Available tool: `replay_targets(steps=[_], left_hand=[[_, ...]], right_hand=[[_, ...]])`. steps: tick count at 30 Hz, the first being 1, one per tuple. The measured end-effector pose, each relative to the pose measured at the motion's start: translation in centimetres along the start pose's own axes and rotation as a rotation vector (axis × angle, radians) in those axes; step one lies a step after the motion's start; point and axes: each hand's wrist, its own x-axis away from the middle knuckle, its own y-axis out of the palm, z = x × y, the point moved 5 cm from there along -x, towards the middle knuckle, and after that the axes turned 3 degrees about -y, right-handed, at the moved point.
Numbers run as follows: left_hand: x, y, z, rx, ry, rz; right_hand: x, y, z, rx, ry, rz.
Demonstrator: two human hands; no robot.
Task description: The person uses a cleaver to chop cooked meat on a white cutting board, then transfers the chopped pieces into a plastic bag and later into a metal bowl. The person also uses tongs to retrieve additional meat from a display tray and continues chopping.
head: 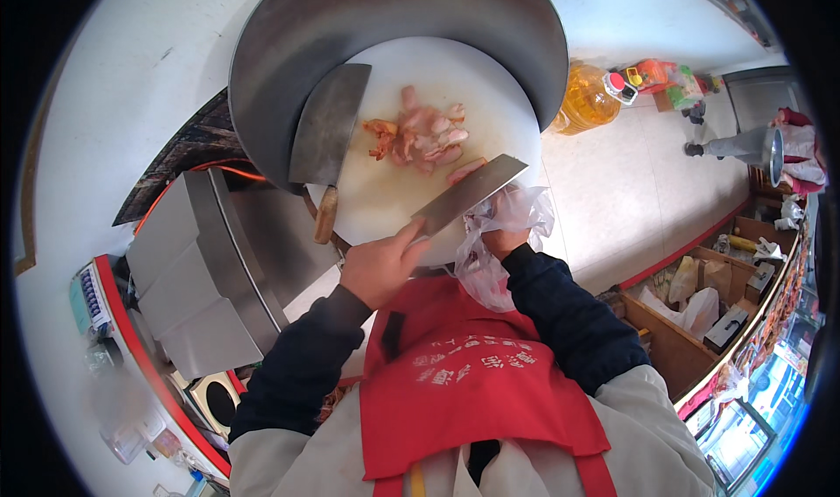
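My left hand (380, 267) grips a cleaver (469, 196), its broad blade slanting up to the right over the near edge of a round white cutting board (394, 205). My right hand (506, 234) is at the board's right edge, with a clear plastic bag (482, 270) bunched around it. The bag and blade hide its fingertips. Just past the blade lies a piece of meat (464, 171), partly covered by it. Cut pieces of pinkish meat (426, 133) are heaped mid-board. A second cleaver (331, 126) with a wooden handle rests at the board's left side.
A tall curved metal guard (394, 11) surrounds the board's far side. Right of it stands a large jug of yellow oil (584, 100). A stainless steel cabinet (203, 267) is at left. Wooden compartments (669, 333) hold bags at right. Another person (797, 146) carries a metal basin (776, 156).
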Motion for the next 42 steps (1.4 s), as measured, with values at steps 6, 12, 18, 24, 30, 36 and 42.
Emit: replay_targets(steps=[6, 12, 18, 24, 30, 36, 42], left_hand=[[-3.4, 3.5, 0.1, -0.206, 0.005, 0.075], [-7.3, 3.0, 1.1, 0.106, -0.052, 0.096], [-2.8, 0.2, -0.2, 0.046, -0.055, -0.057], [-0.8, -1.2, -1.4, -0.082, -0.024, -0.113], [-5.5, 3.0, -0.4, -0.138, 0.068, -0.024], [-7.9, 2.2, -0.2, 0.167, -0.071, 0.079], [-1.4, -2.5, -0.1, -0.040, -0.044, -0.143]], right_hand=[[2.1, 0.1, 0.6, 0.547, -0.099, 0.167], [1.7, 0.2, 1.0, 0.513, -0.113, 0.114], [2.0, 0.3, 0.8, 0.536, 0.013, 0.072], [2.8, 0.9, 2.3, 0.614, -0.038, 0.084], [2.3, 0.5, 1.2, 0.629, -0.164, 0.131], [1.1, 0.3, -0.2, 0.662, -0.015, -0.072], [1.4, 0.0, -0.7, 0.597, -0.131, 0.030]])
